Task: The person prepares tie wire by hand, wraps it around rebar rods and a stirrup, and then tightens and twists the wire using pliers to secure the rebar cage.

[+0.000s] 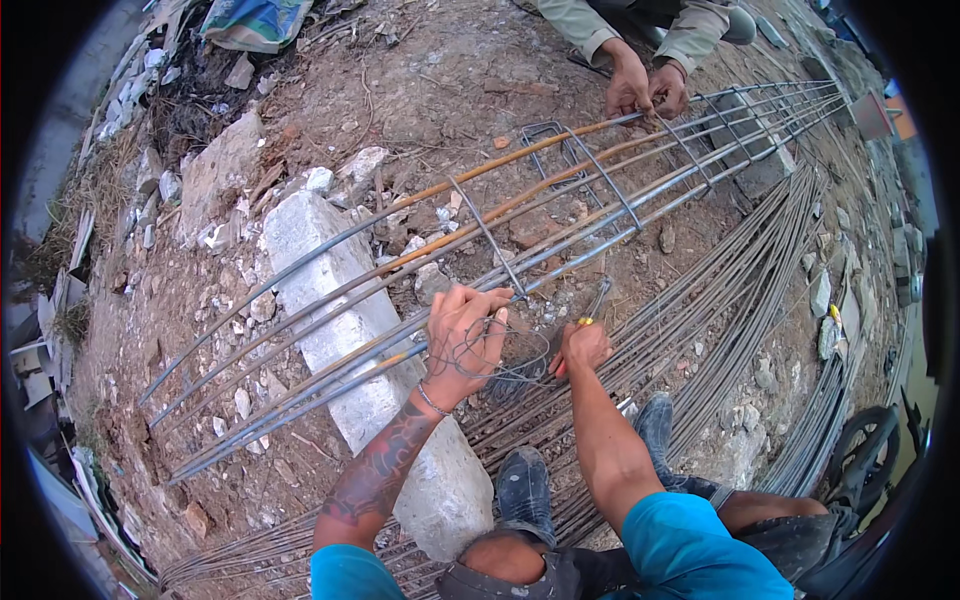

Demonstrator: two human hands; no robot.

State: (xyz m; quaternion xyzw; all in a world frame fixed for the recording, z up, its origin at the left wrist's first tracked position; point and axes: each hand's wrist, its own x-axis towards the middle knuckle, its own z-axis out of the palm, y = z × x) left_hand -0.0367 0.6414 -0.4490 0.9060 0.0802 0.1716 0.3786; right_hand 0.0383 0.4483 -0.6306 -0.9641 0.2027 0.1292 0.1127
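My left hand [466, 337] rests at the near bars of a long rebar cage [420, 259], close to the lower corner of a square steel stirrup [489, 238]. Loops of thin tie wire [517, 366] hang from its fingers. In my right hand [586, 346] is a pair of pliers or nippers [596, 304] with red and yellow handles; the metal jaws point away from me, just below the cage. Whether the jaws are apart cannot be made out. A second stirrup [606, 178] stands around the bars farther right.
The cage lies across a concrete block [319, 247] and another block [739, 142]. Across it, a co-worker's hands [645, 86] work at the bars. Loose stirrups [551, 142] lie behind. Bundled steel rods [697, 300] run beside my boots [525, 480]. Rubble [217, 232] covers the ground leftward.
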